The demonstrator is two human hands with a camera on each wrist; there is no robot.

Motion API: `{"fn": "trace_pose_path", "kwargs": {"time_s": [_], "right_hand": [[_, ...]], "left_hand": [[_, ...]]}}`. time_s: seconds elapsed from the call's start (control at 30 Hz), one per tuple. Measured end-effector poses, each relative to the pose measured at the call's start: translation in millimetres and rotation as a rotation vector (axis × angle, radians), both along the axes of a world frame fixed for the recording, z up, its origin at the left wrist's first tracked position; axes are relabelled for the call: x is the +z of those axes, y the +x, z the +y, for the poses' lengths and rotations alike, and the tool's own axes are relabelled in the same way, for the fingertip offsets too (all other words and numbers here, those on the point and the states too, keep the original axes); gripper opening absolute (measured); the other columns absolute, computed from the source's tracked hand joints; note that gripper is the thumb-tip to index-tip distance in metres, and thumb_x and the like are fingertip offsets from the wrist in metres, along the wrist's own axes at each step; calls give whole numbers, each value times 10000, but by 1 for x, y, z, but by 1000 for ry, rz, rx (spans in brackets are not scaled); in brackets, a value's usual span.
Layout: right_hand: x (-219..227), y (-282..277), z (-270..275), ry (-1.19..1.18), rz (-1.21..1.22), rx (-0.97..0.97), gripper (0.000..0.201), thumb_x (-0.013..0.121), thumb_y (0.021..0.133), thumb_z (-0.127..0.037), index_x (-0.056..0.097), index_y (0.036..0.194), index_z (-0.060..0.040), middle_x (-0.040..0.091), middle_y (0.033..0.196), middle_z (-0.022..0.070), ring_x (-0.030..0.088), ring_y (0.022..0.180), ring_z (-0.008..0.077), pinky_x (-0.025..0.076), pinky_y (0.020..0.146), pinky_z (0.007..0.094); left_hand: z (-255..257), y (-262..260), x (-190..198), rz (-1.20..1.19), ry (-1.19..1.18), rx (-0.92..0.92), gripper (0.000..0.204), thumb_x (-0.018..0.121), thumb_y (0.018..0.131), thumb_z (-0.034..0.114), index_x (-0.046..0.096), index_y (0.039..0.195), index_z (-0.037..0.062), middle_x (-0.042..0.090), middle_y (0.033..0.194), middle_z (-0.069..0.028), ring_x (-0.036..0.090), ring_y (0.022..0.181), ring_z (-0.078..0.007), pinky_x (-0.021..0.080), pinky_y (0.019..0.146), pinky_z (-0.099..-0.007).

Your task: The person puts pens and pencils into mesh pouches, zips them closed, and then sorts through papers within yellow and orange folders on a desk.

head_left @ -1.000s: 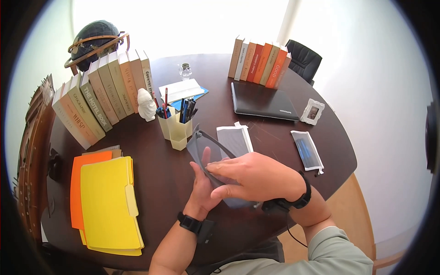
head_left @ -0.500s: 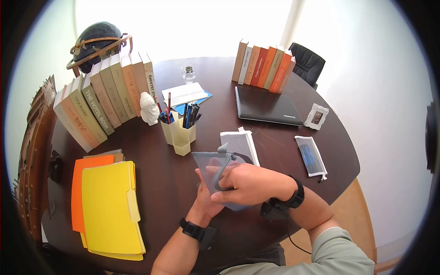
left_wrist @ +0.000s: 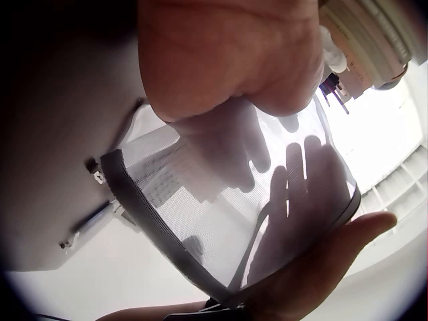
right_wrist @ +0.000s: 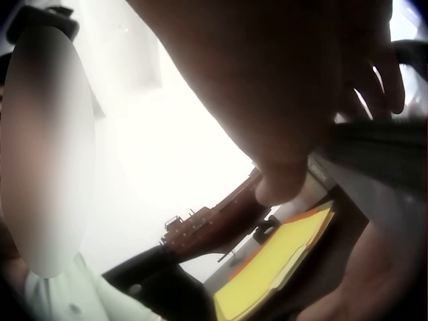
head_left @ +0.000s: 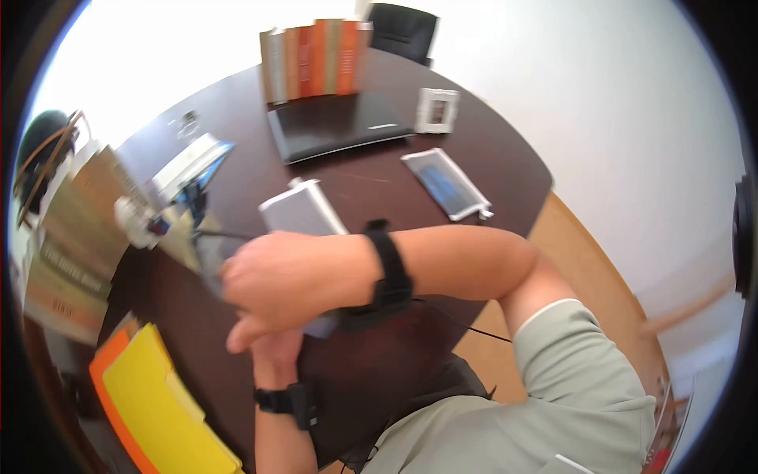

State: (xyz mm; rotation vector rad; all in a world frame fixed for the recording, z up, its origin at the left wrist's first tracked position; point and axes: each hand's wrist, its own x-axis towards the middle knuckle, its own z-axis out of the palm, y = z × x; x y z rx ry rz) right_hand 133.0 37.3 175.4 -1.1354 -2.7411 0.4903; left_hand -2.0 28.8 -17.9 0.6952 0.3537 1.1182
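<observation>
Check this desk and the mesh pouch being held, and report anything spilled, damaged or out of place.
Nothing stands out. The grey mesh pouch looks intact between the left hand and right hand. Two more pouches lie flat on the table, the laptop is closed, and no spill shows. The head view is blurred.

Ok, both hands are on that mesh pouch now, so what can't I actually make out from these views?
- Head view: right hand covers the mesh pouch and most of the left hand; motion blur smears the pen cup.
- Left wrist view: whether the mesh pouch holds anything; only finger shadows show through.
- Right wrist view: the hand fills the frame; the grip is unreadable.
</observation>
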Motion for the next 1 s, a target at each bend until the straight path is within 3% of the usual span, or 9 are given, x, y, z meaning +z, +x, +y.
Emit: {"fn": "trace_pose_path", "kwargs": {"time_s": [0.03,0.17,0.37,0.43,0.5,0.57,0.67,0.87,1.0], "right_hand": [[13,-1,-4,42,-8,-28,601,684,909,-546,736,797,42,700,788,190,700,824,411,570,716,478],[29,0,-4,86,-4,-70,614,629,955,-574,772,830,11,731,799,180,727,825,377,583,733,454],[34,9,-5,259,39,-138,595,569,1002,-534,750,755,-25,714,738,155,728,747,362,574,643,449],[31,11,1,460,33,-156,428,590,990,-458,773,788,-127,695,698,117,729,702,343,557,570,442],[23,20,14,785,78,-78,181,606,941,-275,772,977,-335,648,648,21,718,641,264,506,462,394],[21,29,39,947,474,-71,152,639,944,-250,779,997,-229,640,638,23,679,558,237,488,447,382],[28,45,54,377,850,-521,451,654,1005,-398,748,738,-47,699,644,87,657,507,232,494,509,334],[-36,61,112,154,693,-554,421,690,969,-393,740,1051,17,763,961,175,741,920,283,567,842,368],[-89,35,139,13,545,-499,708,707,935,-465,582,1347,97,649,1320,270,656,1206,342,511,1041,412]], "left_hand": [[0,1,4,-97,-65,-12,583,470,1098,451,392,1525,62,446,1556,-134,437,1441,-307,368,1212,-492],[2,6,21,-498,-351,-89,547,411,1123,430,375,1535,71,431,1574,-133,426,1449,-309,340,1229,-516],[0,12,33,-454,-363,-9,595,404,1094,545,446,1517,130,523,1508,-78,476,1395,-285,349,1217,-502],[1,11,27,-415,-371,-41,633,407,1072,587,468,1511,135,553,1475,-51,518,1334,-270,371,1195,-494],[5,2,11,-415,-293,-84,654,409,1047,627,476,1518,177,573,1450,-15,557,1267,-250,387,1175,-484],[4,5,13,-398,-283,-54,624,402,1037,648,465,1534,276,579,1424,27,584,1206,-218,420,1143,-463],[3,6,18,-357,-297,-2,562,376,1043,655,458,1528,383,579,1381,62,592,1146,-175,485,1073,-421],[-4,10,39,-326,-388,-52,555,356,1037,686,422,1534,450,576,1327,71,582,1097,-137,546,953,-342],[-3,4,24,-275,-297,-154,580,364,1010,726,412,1530,474,575,1319,69,575,1135,-136,553,913,-317]]}}
